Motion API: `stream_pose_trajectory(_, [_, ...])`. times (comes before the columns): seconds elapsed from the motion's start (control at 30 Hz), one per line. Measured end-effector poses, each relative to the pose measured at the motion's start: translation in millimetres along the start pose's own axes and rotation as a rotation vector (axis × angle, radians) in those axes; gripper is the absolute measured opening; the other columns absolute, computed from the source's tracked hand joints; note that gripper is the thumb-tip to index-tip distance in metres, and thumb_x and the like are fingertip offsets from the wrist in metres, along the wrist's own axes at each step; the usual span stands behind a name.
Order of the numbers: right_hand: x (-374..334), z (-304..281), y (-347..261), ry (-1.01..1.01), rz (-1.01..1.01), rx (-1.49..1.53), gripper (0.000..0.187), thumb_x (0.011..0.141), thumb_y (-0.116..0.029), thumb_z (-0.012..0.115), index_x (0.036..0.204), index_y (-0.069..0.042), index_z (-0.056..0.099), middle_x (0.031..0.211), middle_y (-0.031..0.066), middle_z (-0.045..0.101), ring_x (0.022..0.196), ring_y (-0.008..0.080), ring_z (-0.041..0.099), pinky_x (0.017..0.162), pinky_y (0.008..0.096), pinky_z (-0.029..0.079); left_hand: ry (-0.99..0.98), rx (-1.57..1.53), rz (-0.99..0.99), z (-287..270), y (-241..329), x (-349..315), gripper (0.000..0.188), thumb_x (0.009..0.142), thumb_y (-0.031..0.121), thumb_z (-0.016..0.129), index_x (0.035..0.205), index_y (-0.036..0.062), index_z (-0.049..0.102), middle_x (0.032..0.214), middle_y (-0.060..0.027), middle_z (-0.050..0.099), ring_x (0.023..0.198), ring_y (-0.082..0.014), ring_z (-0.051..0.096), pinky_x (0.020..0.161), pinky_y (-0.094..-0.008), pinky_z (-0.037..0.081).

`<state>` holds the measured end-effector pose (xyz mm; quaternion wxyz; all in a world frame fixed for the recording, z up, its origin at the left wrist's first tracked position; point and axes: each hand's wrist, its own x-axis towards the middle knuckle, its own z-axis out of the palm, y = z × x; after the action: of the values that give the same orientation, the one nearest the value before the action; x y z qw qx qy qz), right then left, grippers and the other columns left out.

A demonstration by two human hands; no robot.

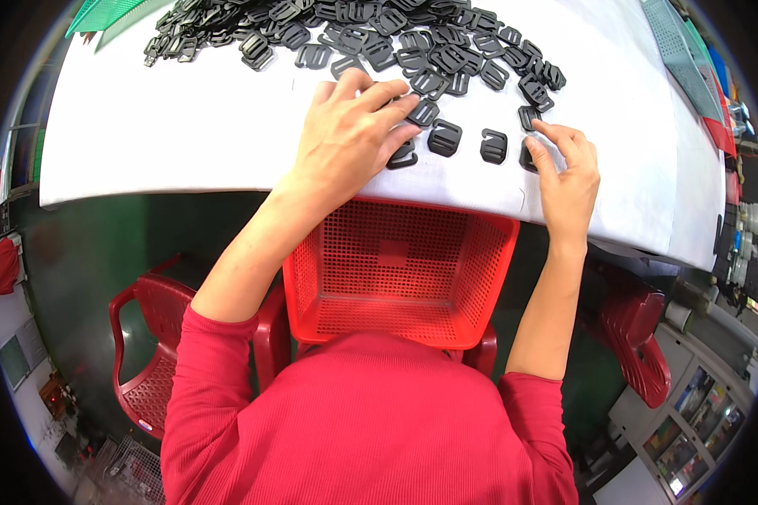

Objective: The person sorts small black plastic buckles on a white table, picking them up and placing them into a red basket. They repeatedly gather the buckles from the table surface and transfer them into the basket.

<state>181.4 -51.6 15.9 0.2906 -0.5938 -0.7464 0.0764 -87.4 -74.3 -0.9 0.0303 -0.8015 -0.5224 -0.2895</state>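
Note:
My left hand (pixel 349 130) reaches over the white table with its fingers apart. Its fingertips touch a black plastic strap buckle (pixel 425 114), and its thumb lies over another buckle (pixel 404 156) that is partly hidden. My right hand (pixel 571 175) has thumb and forefinger spread a little. The forefinger meets the edge of a buckle (pixel 527 118), while the thumb covers part of a further buckle (pixel 527 160). Between my hands two buckles, a left one (pixel 445 138) and a right one (pixel 493 146), lie flat near the table's front edge.
A large heap of black buckles (pixel 379 50) spreads across the far side of the white table (pixel 185 135). Below the front edge sits a red perforated basket (pixel 379 316), with no buckles visible inside. Green baskets (pixel 114 13) stand at the far left; red chairs (pixel 156 337) flank me.

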Motion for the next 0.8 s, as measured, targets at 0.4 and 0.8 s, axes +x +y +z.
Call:
stream_pose_trajectory(0.4, [-28,17,-24,0.089,-0.211,-0.018,0.02,0.082,-0.018,0.074,0.102,-0.012,0.074,0.111,0.0004,0.069,0.11,0.0232,0.058,0.094,0.0383,0.04,-0.072,0.015,0.058,7,3,17,0.023,0.079,0.023,0.076,0.097,0.0093,0.071,0.1,0.0003,0.07,0.093,-0.0194,0.059,0.081,-0.0355,0.046])
stream_pose_trajectory(0.8, [-50,26,-19,0.1,-0.124,-0.016,0.028,0.086,-0.016,0.072,0.113,-0.011,0.071,0.12,0.0042,0.067,0.112,0.0267,0.059,0.098,0.0402,0.041,-0.022,-0.233,-0.116,7,13,26,0.015,0.087,0.016,0.072,0.089,0.0023,0.069,0.09,-0.0067,0.068,0.084,-0.0244,0.06,0.077,-0.0341,0.049])
